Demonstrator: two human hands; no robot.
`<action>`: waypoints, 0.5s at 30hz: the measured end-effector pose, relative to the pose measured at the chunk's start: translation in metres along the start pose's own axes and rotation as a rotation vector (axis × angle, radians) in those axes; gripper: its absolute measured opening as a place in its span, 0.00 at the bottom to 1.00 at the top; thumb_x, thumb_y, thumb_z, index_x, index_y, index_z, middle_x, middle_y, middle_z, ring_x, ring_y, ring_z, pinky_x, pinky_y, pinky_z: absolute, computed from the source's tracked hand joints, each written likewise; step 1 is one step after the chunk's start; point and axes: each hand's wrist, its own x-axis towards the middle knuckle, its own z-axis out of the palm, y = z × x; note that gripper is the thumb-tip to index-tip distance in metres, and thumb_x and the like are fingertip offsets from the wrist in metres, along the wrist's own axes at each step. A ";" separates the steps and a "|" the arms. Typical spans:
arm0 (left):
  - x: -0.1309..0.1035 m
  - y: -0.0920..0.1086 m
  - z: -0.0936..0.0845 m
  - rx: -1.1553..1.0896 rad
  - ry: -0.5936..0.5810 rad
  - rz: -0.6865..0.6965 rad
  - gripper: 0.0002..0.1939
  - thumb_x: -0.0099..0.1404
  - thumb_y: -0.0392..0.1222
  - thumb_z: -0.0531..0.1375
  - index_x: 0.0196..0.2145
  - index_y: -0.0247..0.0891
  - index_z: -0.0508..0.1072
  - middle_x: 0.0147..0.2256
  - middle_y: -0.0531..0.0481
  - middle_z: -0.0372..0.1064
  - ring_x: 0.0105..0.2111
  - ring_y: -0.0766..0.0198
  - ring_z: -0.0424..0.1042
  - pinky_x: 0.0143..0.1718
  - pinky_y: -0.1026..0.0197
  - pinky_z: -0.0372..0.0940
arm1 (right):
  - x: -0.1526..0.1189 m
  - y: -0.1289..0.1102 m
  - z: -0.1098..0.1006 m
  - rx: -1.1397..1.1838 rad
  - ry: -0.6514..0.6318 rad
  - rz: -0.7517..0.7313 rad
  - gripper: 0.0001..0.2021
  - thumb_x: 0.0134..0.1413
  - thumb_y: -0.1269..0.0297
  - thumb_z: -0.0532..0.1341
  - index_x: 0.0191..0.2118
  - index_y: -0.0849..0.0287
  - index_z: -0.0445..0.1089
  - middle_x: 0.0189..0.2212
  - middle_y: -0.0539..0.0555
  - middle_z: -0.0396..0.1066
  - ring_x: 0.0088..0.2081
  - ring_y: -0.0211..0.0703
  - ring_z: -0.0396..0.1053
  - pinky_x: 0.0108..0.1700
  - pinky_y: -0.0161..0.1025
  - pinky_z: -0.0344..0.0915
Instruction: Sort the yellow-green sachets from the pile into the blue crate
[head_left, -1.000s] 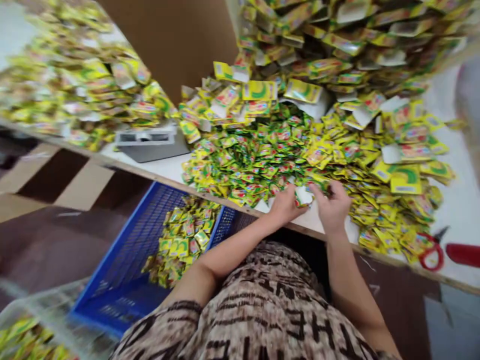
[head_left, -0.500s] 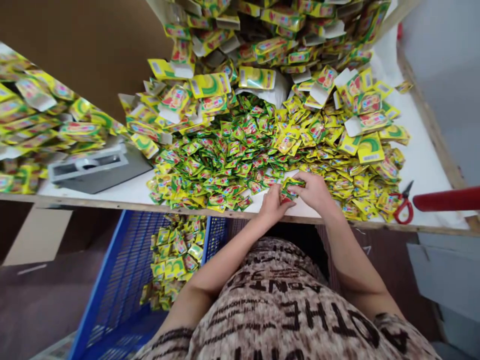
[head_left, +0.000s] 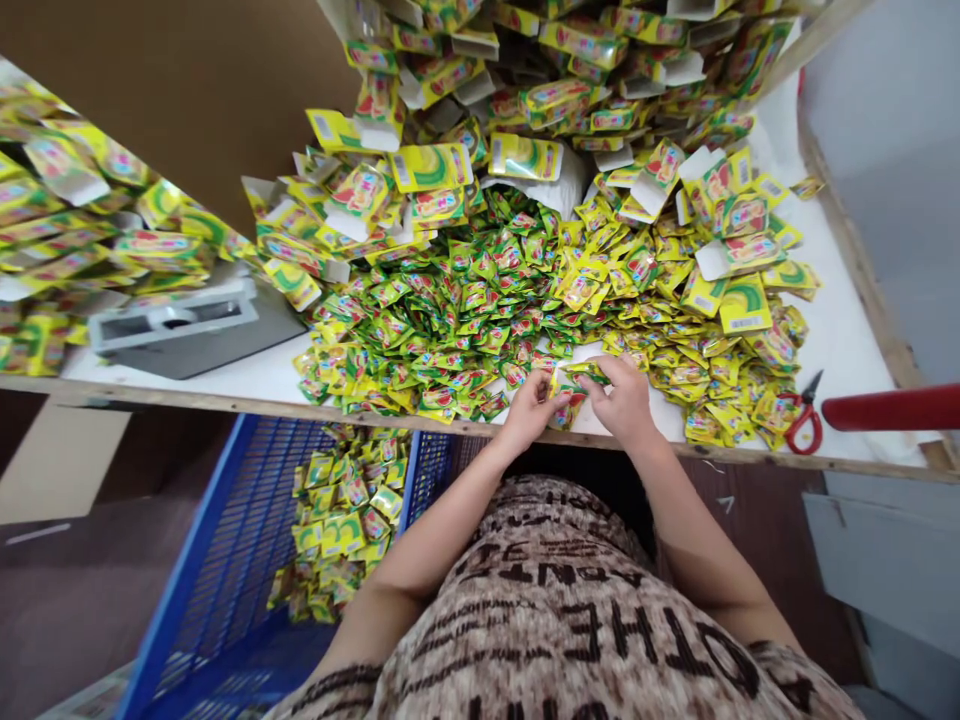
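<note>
Over the front edge of the white table, my left hand [head_left: 531, 408] pinches a small printed box [head_left: 568, 408], yellow and green with red on it. Opposite it, my right hand [head_left: 619, 400] has its fingers closed on small green-and-yellow sachets [head_left: 587, 371] at the box's upper end. Fingers partly cover both, so how far the sachets sit inside cannot be made out. Just beyond my hands lies a heap of green sachets [head_left: 450, 300], with a heap of yellow sachets [head_left: 675, 350] to its right.
Yellow boxes [head_left: 431, 167] with white flaps are piled at the back. Red-handled scissors [head_left: 804, 425] lie at the right, by a red bar [head_left: 892, 408]. A grey metal-framed object [head_left: 187, 335] rests at the left. Below the edge stands a blue crate [head_left: 202, 560] holding filled-looking packs [head_left: 345, 520].
My hands have drawn slightly apart. The box now shows more between them, and the sachets have moved to its upper end in my right fingers. The view has shifted slightly.
</note>
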 end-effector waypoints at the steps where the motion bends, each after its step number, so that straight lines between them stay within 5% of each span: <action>1: -0.001 0.001 0.001 -0.023 -0.014 -0.003 0.19 0.55 0.48 0.67 0.35 0.37 0.64 0.33 0.52 0.69 0.36 0.66 0.69 0.41 0.63 0.63 | 0.004 -0.002 -0.007 -0.054 -0.088 -0.006 0.04 0.54 0.66 0.60 0.34 0.57 0.72 0.32 0.55 0.73 0.38 0.49 0.67 0.41 0.42 0.62; 6: -0.004 0.007 0.004 -0.159 -0.064 -0.021 0.21 0.53 0.48 0.69 0.40 0.36 0.68 0.37 0.50 0.73 0.38 0.65 0.72 0.45 0.61 0.65 | 0.025 -0.020 -0.032 -0.307 -0.410 0.004 0.03 0.52 0.66 0.61 0.30 0.58 0.71 0.31 0.55 0.73 0.33 0.46 0.68 0.33 0.38 0.55; 15: -0.006 0.005 0.000 -0.161 -0.084 0.015 0.18 0.55 0.50 0.68 0.37 0.36 0.71 0.35 0.51 0.72 0.37 0.65 0.71 0.44 0.62 0.64 | 0.026 -0.038 -0.028 -0.394 -0.422 -0.067 0.05 0.49 0.68 0.62 0.31 0.62 0.74 0.34 0.61 0.74 0.37 0.51 0.70 0.37 0.41 0.59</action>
